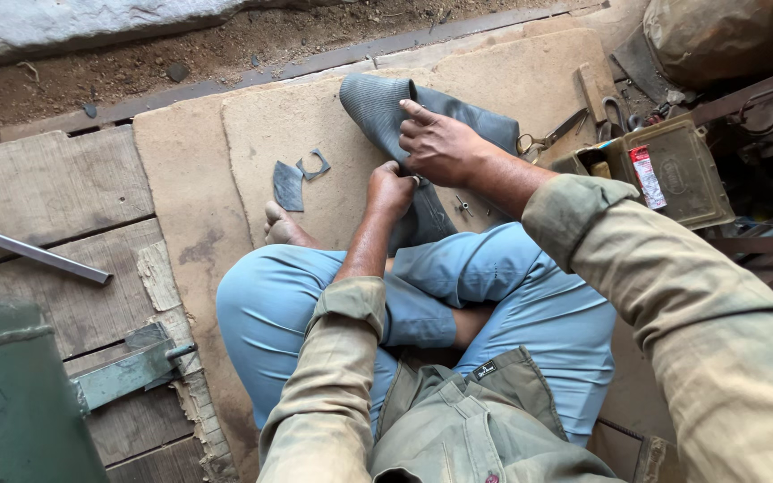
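Seated cross-legged, the person pins a grey rubber tube flat on the fibreboard mat ahead, right hand pressing it from above with fingers loosely spread, left hand fisted around its near end, cut scraps lying left.

Head view – steeply downward, close over lap

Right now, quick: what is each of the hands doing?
Left hand: closed in a fist, gripping the grey rubber tube.
Right hand: open, fingers pressing flat on the same tube.
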